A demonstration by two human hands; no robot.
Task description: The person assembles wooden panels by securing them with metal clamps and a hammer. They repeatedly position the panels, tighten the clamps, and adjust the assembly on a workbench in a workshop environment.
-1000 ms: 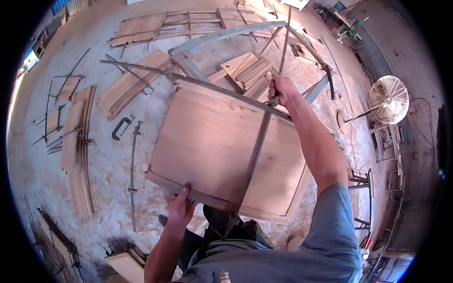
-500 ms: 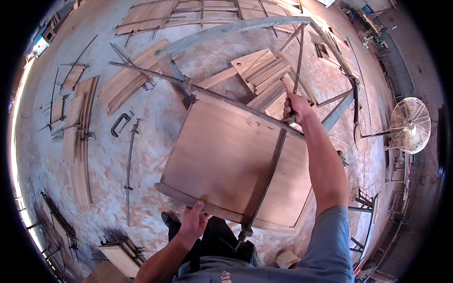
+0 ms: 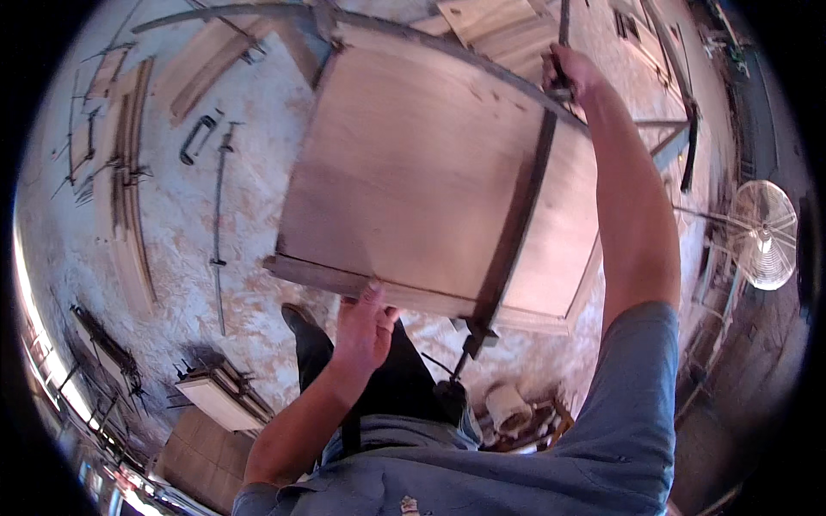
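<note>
A framed wooden panel (image 3: 396,172) lies in front of me on a metal stand (image 3: 413,33), with a long bar clamp (image 3: 521,224) across its right part. At the panel's near edge my left hand (image 3: 366,334) is closed on the frame rail, thumb on top and fingers below. My right hand (image 3: 575,76) reaches to the far edge, its fingers wrapped round the far end of the bar clamp. The clamp's near head (image 3: 477,334) sits against the near rail, its screw end pointing toward my legs.
On the floor to the left are a C-clamp (image 3: 198,139), another bar clamp (image 3: 218,232) and stacked boards (image 3: 127,198). More boards (image 3: 495,26) lie beyond the stand. A fan (image 3: 764,232) stands at right, and a pale bucket (image 3: 509,408) is near my legs.
The view has tilted, so the panel, stand and floor items sit higher in the picture. Both hands keep their holds on the panel and the bar clamp.
</note>
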